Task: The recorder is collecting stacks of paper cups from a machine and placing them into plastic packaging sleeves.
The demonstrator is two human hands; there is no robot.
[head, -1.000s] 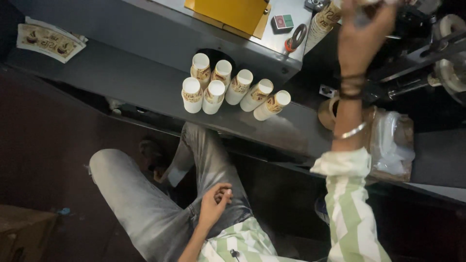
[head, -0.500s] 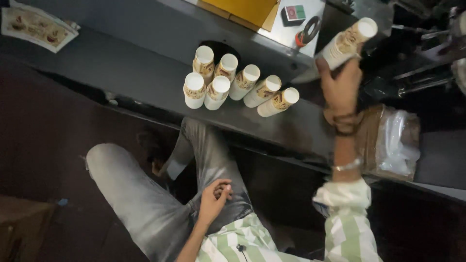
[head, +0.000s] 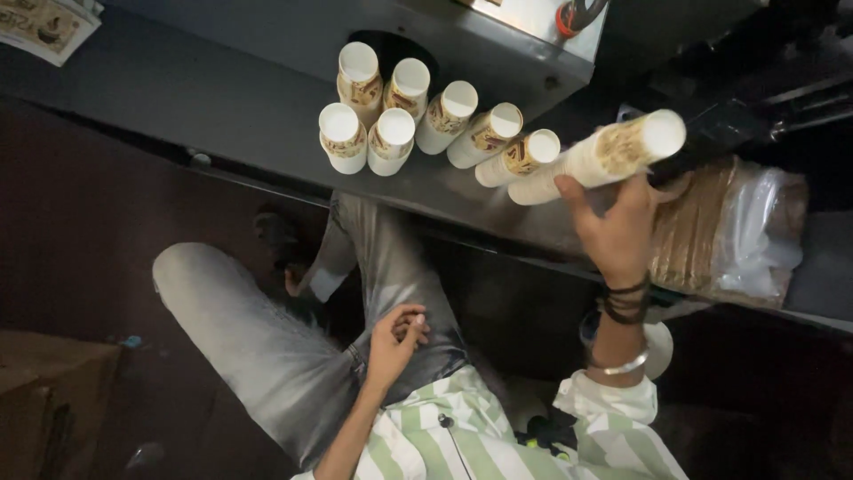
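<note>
One cup stack (head: pixel 597 158) lowered beside shelf stacks (head: pixel 418 111); right hand (head: pixel 617 233) grip clamped on it; left hand (head: pixel 397 338) loosely curled, unchanged.

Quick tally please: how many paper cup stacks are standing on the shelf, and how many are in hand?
Cup stacks standing on the grey shelf: 7
Cup stack held in the right hand: 1
Total: 8
The left hand holds none.

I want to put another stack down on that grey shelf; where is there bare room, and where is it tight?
The grey shelf lies bare between the printed sheet at far left and the cup stacks. It is crowded from those stacks rightward, where the right hand holds a long stack beside the plastic-wrapped bundle.
</note>
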